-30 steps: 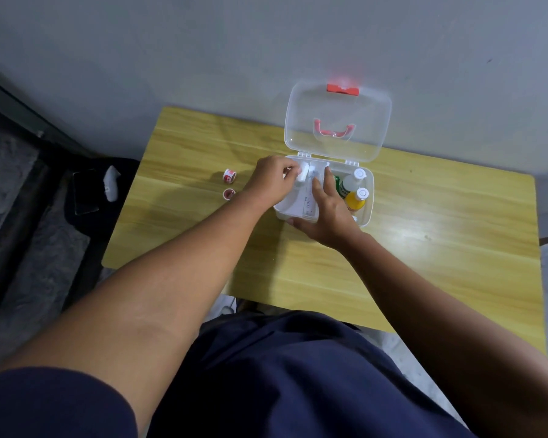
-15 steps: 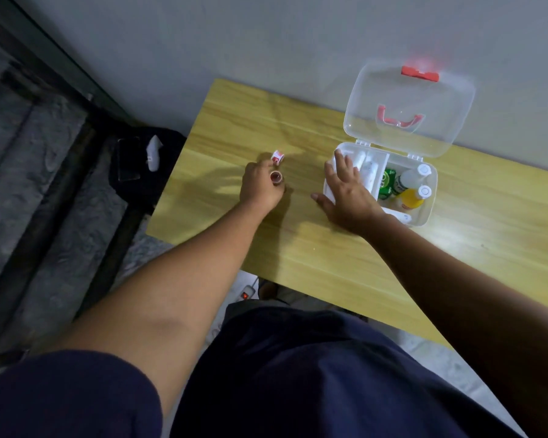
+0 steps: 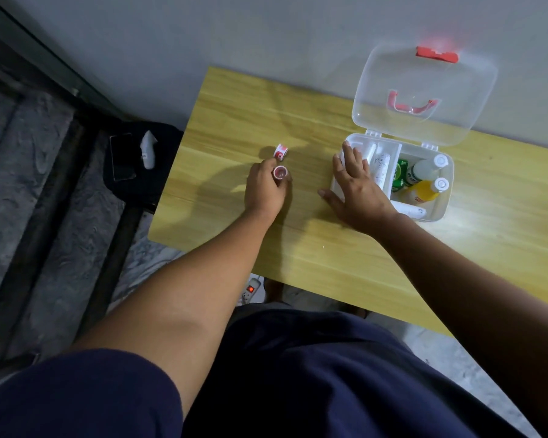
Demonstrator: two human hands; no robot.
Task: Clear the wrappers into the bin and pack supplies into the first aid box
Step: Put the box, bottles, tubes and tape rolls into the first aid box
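Observation:
The clear first aid box (image 3: 442, 213) stands open on the wooden table (image 3: 314, 241), its lid (image 3: 424, 93) leaning against the wall. Inside lie white rolled packets (image 3: 381, 167), a green item (image 3: 400, 173), a white bottle (image 3: 424, 169) and a yellow bottle (image 3: 426, 189). My right hand (image 3: 356, 188) rests flat on the box's left side, fingers straight. My left hand (image 3: 266, 188) pinches a small red-and-white tape roll (image 3: 280, 172). A second tape roll (image 3: 280, 152) sits on the table just beyond it.
A black bag (image 3: 159, 165) with a phone (image 3: 122, 156) and a white device (image 3: 147, 150) lies on the floor left of the table. A power strip (image 3: 250, 290) sits under the table's front edge. The wall runs close behind the box.
My left hand left the box, moved left and took hold of the nearer tape roll. My right hand stayed on the box. The camera swung left.

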